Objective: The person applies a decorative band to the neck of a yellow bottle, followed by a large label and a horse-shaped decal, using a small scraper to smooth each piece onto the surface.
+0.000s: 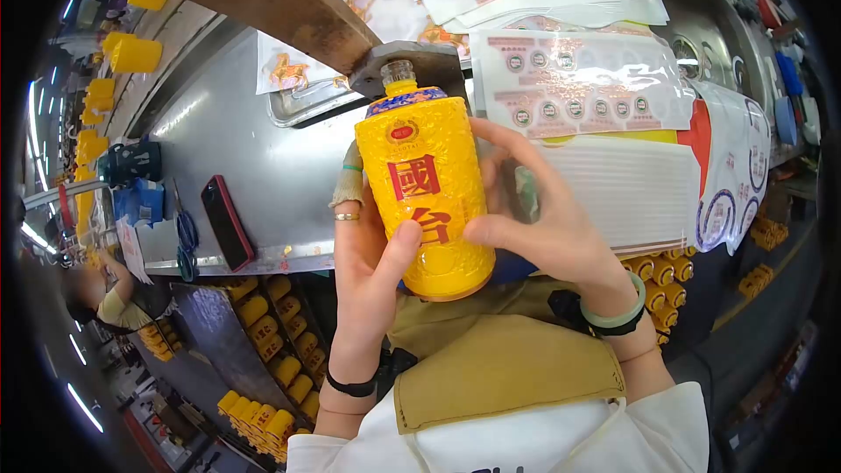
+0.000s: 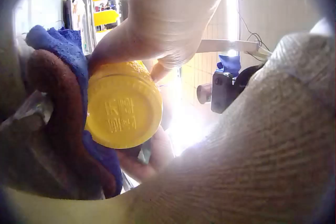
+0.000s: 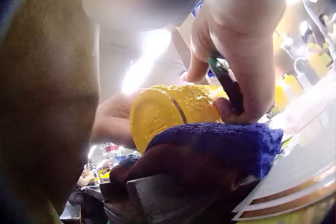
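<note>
Head cam: left hand (image 1: 368,271) and right hand (image 1: 543,219) both grip a yellow bottle (image 1: 425,193), upright in front of the bench (image 1: 254,149); its back is covered. Left wrist cam: only the bottle's base shows beside a blue cloth (image 2: 60,50), the rest is glare. Right wrist cam: fingers hide the neck, plus something green I can't make out.

bottle (image 1: 425,193): embossed yellow, red characters, blue patterned collar. phone (image 1: 226,222) left of bottle: black, red edge. label sheets (image 1: 578,79) right of bottle: white, red print.
</note>
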Motion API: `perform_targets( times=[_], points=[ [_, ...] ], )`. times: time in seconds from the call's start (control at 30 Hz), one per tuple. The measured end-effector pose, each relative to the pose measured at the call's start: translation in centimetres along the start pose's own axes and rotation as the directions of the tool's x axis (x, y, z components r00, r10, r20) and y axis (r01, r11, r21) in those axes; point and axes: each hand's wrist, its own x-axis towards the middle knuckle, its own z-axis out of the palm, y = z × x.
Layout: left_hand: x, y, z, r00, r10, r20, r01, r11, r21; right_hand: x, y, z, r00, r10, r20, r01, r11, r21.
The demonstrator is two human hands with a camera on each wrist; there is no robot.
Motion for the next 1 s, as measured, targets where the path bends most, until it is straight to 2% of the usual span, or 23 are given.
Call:
perform_targets(
  times=[0.1, 0.27, 0.47, 0.53, 0.63, 0.7, 0.87, 0.93, 0.97, 1.0],
  points=[
    [0.3, -0.3, -0.2, 0.997, 0.052, 0.056, -0.054, 0.998, 0.041, 0.0, 0.1, -0.1, 1.000, -0.002, 0.012, 0.002, 1.000, -0.004],
    [0.2, -0.1, -0.3, 0.999, 0.027, 0.045, -0.029, 0.998, 0.057, 0.1, 0.0, -0.1, 0.999, 0.019, 0.029, -0.020, 0.999, 0.036],
    [0.2, 0.3, 1.0, 0.998, 0.046, 0.032, -0.049, 0.991, 0.123, 0.5, -0.6, 0.5, 0.998, 0.041, -0.037, -0.038, 0.997, 0.067],
    [0.2, 0.3, 1.7, 0.999, 0.038, 0.034, -0.043, 0.987, 0.158, 0.5, -0.7, 0.6, 0.997, 0.040, -0.067, -0.040, 0.999, 0.000],
    [0.2, 0.3, 2.2, 0.998, 0.051, -0.027, -0.042, 0.965, 0.260, 0.8, -0.3, 0.3, 0.998, -0.001, -0.067, -0.002, 0.999, -0.049],
    [0.0, 0.3, 2.3, 0.998, 0.005, -0.066, 0.016, 0.947, 0.320, 0.8, -0.4, 0.5, 0.997, 0.006, -0.080, -0.008, 1.000, -0.028],
    [0.0, 0.3, 2.5, 0.998, -0.007, -0.063, 0.027, 0.948, 0.318, 0.6, -0.6, 0.4, 0.996, 0.036, -0.081, -0.038, 0.999, -0.015],
    [0.0, 0.3, 2.4, 0.998, 0.003, -0.057, 0.016, 0.946, 0.324, 0.3, -0.7, 0.1, 0.995, 0.074, -0.063, -0.065, 0.989, 0.135],
    [0.0, 0.4, 2.4, 0.998, -0.005, -0.065, 0.028, 0.932, 0.361, 0.4, -0.6, 0.0, 0.995, 0.075, -0.062, -0.066, 0.989, 0.135],
    [-0.1, 0.4, 2.4, 0.997, -0.012, -0.073, 0.040, 0.916, 0.398, 0.6, -0.4, -0.2, 0.989, 0.017, -0.145, 0.008, 0.985, 0.170]
  ],
)
